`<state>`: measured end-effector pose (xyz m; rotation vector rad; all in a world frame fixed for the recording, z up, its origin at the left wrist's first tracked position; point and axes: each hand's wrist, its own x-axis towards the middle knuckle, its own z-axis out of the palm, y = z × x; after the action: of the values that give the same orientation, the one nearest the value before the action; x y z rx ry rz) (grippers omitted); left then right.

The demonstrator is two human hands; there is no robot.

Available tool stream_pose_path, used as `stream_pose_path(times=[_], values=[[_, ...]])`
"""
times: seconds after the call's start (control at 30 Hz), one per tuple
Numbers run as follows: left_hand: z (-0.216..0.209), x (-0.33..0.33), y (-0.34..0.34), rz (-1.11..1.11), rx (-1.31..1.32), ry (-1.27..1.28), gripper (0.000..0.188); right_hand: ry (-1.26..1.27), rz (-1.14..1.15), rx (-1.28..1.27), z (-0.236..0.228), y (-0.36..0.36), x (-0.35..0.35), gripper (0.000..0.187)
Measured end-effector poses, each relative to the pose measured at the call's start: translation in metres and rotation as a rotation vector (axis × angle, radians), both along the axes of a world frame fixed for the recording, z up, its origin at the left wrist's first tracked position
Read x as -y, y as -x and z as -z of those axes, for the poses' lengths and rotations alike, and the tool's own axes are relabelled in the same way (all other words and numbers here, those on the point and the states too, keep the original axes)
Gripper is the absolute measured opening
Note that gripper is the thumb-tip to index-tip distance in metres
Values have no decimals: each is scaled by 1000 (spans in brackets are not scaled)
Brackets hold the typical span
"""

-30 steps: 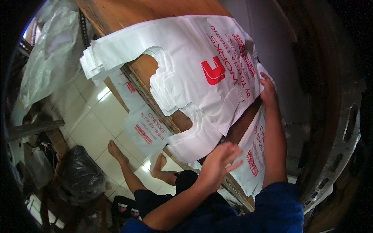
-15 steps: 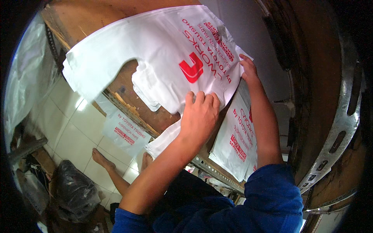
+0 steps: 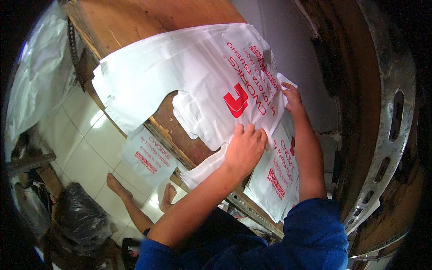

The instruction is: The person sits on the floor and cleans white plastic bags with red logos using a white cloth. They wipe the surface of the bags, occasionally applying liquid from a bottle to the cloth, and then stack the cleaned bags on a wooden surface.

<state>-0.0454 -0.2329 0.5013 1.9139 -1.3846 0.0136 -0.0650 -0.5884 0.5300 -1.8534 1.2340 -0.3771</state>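
Our left hand point(image 3: 246, 148) is bending its fingers into a partly closed curl, their tips pressing on the near edge of the printed white plastic carrier bags point(image 3: 198, 85); we are not managing to tell whether it is pinching them. Our right hand point(image 3: 292, 96) is closing its fingers on the bags' right-hand corner, with a small white flap sticking out just beyond. These bags are lying in a fanned stack across the wooden board point(image 3: 157, 15), large red printing facing up, and the curved handle opening is showing bare wood. Below the right hand, a second stack of printed bags point(image 3: 274, 180) is resting beside the first, near a perforated metal rail point(image 3: 256, 217). To the left, a single printed bag point(image 3: 150, 156) is hanging past the board's edge, over the pale tiled floor point(image 3: 74, 155). Two bare feet are resting there, near a black plastic bag point(image 3: 85, 213). A slotted metal bar point(image 3: 384, 81) is curving along the right side, and clear plastic sheeting point(image 3: 40, 85) is draping at far left.
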Motion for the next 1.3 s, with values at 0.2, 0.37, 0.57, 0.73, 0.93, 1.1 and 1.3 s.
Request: stream_pose_path(times=[0.2,0.37,0.57,0.73,0.93,1.1,1.3], values=[[-14,-31,9,210,-129,196,17,86,48,83,14,10,28,45],[-16,-80,10,363,-216,92,19,5,34,130,17,12,31,46],[-21,-143,-15,304,-506,227,36,-50,44,174,3,12,2,44],[-33,-157,-20,-202,-499,103,68,-184,188,225,-8,2,-43,43],[-49,-116,31,-473,-413,-136,87,-201,42,246,-9,35,-19,46],[-41,-124,38,-565,-651,-73,81,-20,78,205,-33,30,-61,48],[-34,-134,22,-474,-1009,-49,77,-36,11,348,-15,31,-32,43]])
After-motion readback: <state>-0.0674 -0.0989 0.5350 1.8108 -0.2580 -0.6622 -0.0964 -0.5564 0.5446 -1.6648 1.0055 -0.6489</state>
